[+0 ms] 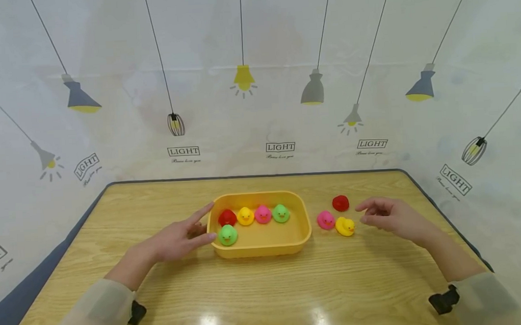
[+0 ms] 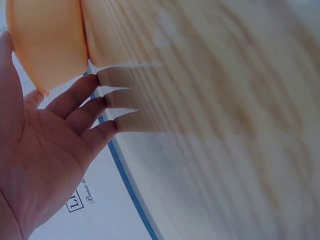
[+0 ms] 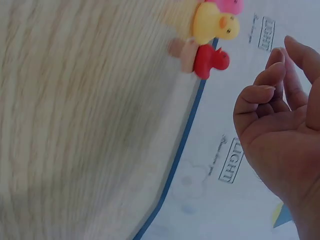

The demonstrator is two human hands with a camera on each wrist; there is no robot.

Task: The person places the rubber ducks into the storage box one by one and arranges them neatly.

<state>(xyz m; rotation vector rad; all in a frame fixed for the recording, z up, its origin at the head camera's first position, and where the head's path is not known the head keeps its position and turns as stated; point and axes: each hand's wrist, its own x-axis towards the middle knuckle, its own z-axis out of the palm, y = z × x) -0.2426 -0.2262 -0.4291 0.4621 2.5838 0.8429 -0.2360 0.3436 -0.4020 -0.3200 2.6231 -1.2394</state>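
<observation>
Currently, left hand [image 1: 176,243]: fingers extended at the left end of the yellow tray [image 1: 264,238], index finger and thumb against it, grasping nothing as far as shows; keep that light contact, so the tray does not skate over the worktop [image 1: 267,292].
Right hand [image 1: 393,218]: released, fingers loosely bent and holding nothing, raised just to the right of the loose yellow duck [image 1: 345,226].
Outside the tray: three ducks on its right; the yellow one in front, the loose pink duck [image 1: 325,220] nearest the tray, the loose red duck [image 1: 340,203] behind them (whether pink and yellow touch, I cannot tell).
Inside the tray: five; along the back, from the left, a red duck [image 1: 227,217], a yellow duck [image 1: 245,216], a pink duck [image 1: 262,214] and a green duck [image 1: 281,213], with a front green duck [image 1: 227,235] by your left thumb.
Reach: yellow looks the handiest pick; bring thumb and fingertips down on either side of its body, and mind the pink neighbour.
Carry: lift clear of the near-right rim before crossing it, otherwise you may clip the tray.
Placing: the bare front-right floor probably offers the easiest landing; lower, then let go.
</observation>
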